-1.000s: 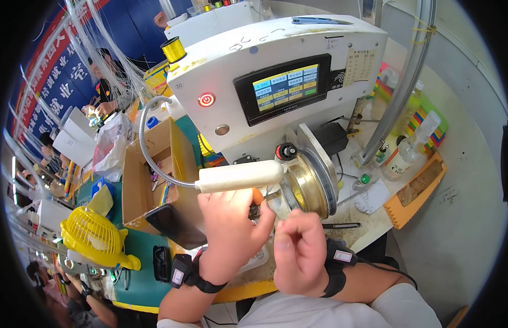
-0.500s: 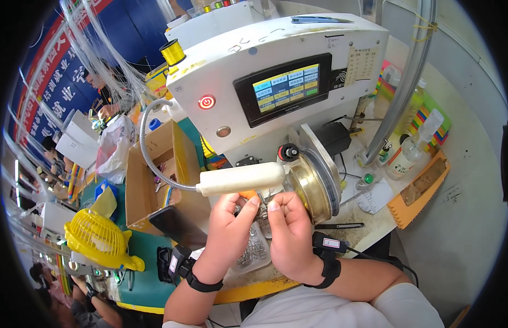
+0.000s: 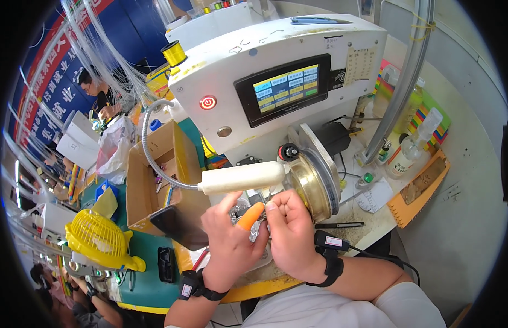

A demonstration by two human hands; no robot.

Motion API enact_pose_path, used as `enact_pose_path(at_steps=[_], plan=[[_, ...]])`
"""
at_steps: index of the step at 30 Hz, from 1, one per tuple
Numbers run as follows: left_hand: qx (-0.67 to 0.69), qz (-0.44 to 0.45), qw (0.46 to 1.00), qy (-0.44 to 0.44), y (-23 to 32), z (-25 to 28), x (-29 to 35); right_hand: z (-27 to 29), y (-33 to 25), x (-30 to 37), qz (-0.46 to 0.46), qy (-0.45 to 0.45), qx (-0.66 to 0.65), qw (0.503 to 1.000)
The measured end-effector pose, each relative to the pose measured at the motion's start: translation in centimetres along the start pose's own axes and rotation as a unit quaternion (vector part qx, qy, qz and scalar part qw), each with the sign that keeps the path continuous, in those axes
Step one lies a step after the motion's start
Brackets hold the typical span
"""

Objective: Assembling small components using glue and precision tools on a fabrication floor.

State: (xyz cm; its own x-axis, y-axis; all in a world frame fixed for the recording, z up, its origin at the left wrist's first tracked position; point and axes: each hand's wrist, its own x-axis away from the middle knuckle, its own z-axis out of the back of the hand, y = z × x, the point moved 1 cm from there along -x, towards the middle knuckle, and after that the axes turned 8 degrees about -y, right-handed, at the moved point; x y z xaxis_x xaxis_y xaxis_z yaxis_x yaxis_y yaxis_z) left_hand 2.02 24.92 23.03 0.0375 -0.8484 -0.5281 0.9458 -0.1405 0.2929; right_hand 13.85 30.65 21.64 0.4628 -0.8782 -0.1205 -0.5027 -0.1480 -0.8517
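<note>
My left hand (image 3: 232, 238) has its fingers apart, with an orange finger cot (image 3: 250, 217) on the index finger. Its tip reaches close to the fingertips of my right hand (image 3: 289, 232). The right thumb and index finger are pinched together; whatever small thing lies between them is too small to make out. Both hands work just below a white cylindrical lamp (image 3: 243, 178) on a bent metal hose, left of a brass-coloured wheel (image 3: 304, 186). Beneath the left fingers, partly hidden, is a clear plastic tray (image 3: 263, 259) with shiny small pieces.
A white machine with a lit touch screen (image 3: 288, 88) stands behind. On the left are a cardboard box (image 3: 142, 210), a dark phone-like slab (image 3: 180, 227) and a yellow fan (image 3: 98, 238). Clear bottles (image 3: 400, 163) and an orange tray (image 3: 419, 188) stand right. Another person (image 3: 98, 93) works far left.
My left hand has opened out of its pinch, turned and moved slightly down, showing the orange finger cot. The right hand stays pinched in nearly the same place.
</note>
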Motion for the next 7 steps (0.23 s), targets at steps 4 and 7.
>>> enact_pose_path(at_steps=[4, 7], plan=[[-0.047, -0.023, 0.998, -0.018, -0.51, -0.52, 0.51, -0.12, 0.29, 0.27, -0.007, 0.010, -0.019, 1.000], [-0.059, -0.031, 0.997, -0.023, -0.58, -0.61, 0.70, 0.12, 0.02, 0.14, 0.000, -0.006, 0.001, 1.000]])
